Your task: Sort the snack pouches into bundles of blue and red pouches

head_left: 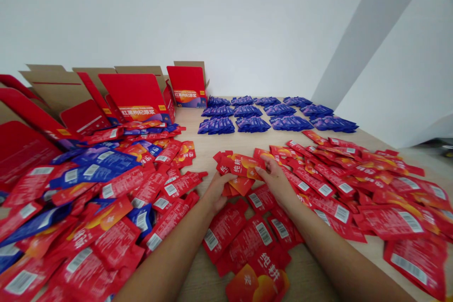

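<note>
My left hand (216, 192) grips the lower left of a few overlapping red pouches (244, 166), their orange-printed fronts facing up. At their right end, the thumb and fingers of my right hand (278, 180) close on the same pouches. Another red pouch (261, 153) pokes out behind the right fingers; whether it is held too I cannot tell. Below, between my forearms, several red pouches (247, 243) lie on the table, most with barcodes up. The undersides of the held pouches are hidden.
A mixed heap of red and blue pouches (106, 174) spreads on the left, a heap of red pouches (339, 174) on the right. Blue pouches (251, 124) lie in rows of bundles at the back. Open red cartons (132, 96) stand back left, before a white wall (247, 23).
</note>
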{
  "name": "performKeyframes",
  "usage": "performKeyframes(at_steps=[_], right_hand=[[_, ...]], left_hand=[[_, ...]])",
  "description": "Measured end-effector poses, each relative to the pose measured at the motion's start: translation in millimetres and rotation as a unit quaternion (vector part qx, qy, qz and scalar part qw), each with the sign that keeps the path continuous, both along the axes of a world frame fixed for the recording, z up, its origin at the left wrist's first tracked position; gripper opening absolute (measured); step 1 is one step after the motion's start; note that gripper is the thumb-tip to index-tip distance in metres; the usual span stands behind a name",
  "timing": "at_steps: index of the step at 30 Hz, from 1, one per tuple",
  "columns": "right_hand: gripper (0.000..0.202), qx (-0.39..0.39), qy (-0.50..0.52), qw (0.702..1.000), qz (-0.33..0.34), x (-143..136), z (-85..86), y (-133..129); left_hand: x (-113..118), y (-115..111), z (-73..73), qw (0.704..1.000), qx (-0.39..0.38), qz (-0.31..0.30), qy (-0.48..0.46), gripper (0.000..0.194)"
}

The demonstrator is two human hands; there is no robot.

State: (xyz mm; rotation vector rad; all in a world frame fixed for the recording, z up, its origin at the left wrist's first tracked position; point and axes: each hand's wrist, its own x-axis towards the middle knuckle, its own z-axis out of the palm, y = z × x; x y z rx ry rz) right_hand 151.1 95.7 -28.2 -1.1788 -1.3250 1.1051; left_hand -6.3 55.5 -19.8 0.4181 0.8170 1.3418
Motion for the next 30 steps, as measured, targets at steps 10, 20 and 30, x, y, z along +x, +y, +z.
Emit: performKeyframes(at_steps=[10,20,30], right_hand=[[0.026,-0.1,-0.032,0.986,0.128,7,27.5,-9],[0.028,-0.008,-0.173,0.979,0.104,-10,26.3,-27],[0.035,0.203,-0.261,0.939,0.098,-16,9.3,-28]], left_hand=[[-3,0,2.9,1.0,-0.024,0.016,0.008,0.017],[-1,-2,-1.9,0.999,0.013,-0.045,0.009,0.025],[0,-3,0.3,0.999,-0.003,-0.026,0.022,0.03]])
